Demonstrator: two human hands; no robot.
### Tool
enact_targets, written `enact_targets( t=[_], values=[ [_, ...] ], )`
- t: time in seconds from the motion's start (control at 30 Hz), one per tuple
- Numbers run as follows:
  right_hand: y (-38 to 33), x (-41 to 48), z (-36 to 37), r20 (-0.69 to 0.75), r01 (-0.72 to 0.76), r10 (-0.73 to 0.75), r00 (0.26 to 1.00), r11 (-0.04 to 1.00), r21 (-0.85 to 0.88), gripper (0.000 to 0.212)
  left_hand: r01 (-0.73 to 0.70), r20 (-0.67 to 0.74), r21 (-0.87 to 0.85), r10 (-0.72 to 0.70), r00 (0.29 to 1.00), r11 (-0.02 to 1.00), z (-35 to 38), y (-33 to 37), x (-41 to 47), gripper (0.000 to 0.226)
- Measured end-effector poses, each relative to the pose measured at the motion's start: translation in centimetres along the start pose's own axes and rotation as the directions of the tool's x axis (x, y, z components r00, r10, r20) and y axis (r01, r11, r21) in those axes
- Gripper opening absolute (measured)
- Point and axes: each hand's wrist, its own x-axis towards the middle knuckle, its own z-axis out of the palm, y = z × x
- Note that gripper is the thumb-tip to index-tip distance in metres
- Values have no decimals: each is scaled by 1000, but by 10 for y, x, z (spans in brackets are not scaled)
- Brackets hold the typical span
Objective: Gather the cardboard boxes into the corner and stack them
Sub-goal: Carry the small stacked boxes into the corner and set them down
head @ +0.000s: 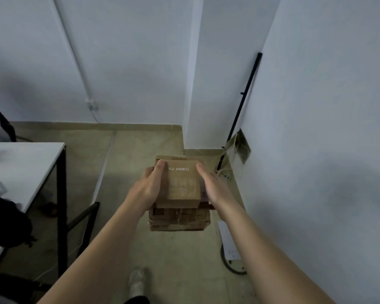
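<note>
A small brown cardboard box (180,183) with white print on its top sits on a stack of larger cardboard boxes (178,218) on the floor near the wall corner. My left hand (150,185) presses flat against the small box's left side, fingers over its top edge. My right hand (213,185) lies against its right side, fingers straight. Both hands clamp the small box between them. Tape and labels show on the lower boxes' front. The bottom of the stack is partly hidden.
A white table (20,167) with black legs stands at the left, dark clothing on it. A black pole (244,97) leans in the corner above loose cables (224,172). A white power strip (228,242) lies along the right wall. My shoe (138,281) is on the tiled floor.
</note>
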Motion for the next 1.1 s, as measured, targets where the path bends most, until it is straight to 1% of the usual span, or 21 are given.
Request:
enact_targets(
  t=[0.03,0.13,0.2,0.27,0.37,0.5,0.6,0.63,0.77,0.83,0.93,0.97,1.0,1.03,1.1],
  values=[
    [-11,14,4,-1,8,-8,1000,1000,-4,109,25,0,-25,-25,1000,999,-6,3,22,108],
    [-40,56,22,-16,29,-30,999,999,-24,123,67,22,-89,-65,998,994,-24,13,86,102],
    [-64,91,41,-37,46,-47,998,999,-21,128,83,43,-109,-79,996,991,-43,26,129,100],
    [-85,124,58,-40,43,-42,998,999,5,125,63,67,-99,-56,996,993,-63,39,164,100],
    [-111,180,86,-48,-7,9,999,999,34,121,32,81,-69,-27,996,997,-97,57,216,101],
    [-134,243,115,-73,-96,102,992,992,88,131,-3,70,-53,7,998,999,-129,81,261,105],
    [-152,285,134,-84,-102,109,991,991,85,134,-27,65,-57,31,997,998,-148,93,295,106],
    [-161,297,139,-83,-97,103,991,993,71,134,-30,56,-59,33,998,998,-154,97,307,104],
    [-194,336,157,-100,-80,82,992,997,18,138,-27,17,-56,28,999,998,-171,109,355,80],
    [-211,360,167,-69,-72,72,995,997,4,135,-31,21,-72,32,999,997,-182,118,380,81],
    [-232,410,183,-16,-63,63,998,998,3,113,-19,11,-76,20,1000,997,-197,135,428,103],
    [-240,433,188,-5,-62,62,998,998,25,109,-23,1,-88,23,1000,996,-203,143,448,100],
    [-247,454,192,5,-70,70,998,996,59,109,-32,-12,-98,31,999,995,-207,149,468,91],
    [-253,474,196,7,-84,83,996,993,87,111,-42,-27,-100,39,999,994,-211,157,485,83],
    [-267,516,201,33,-93,90,995,989,115,116,-49,-57,-112,42,997,992,-217,172,523,77]
  ],
)
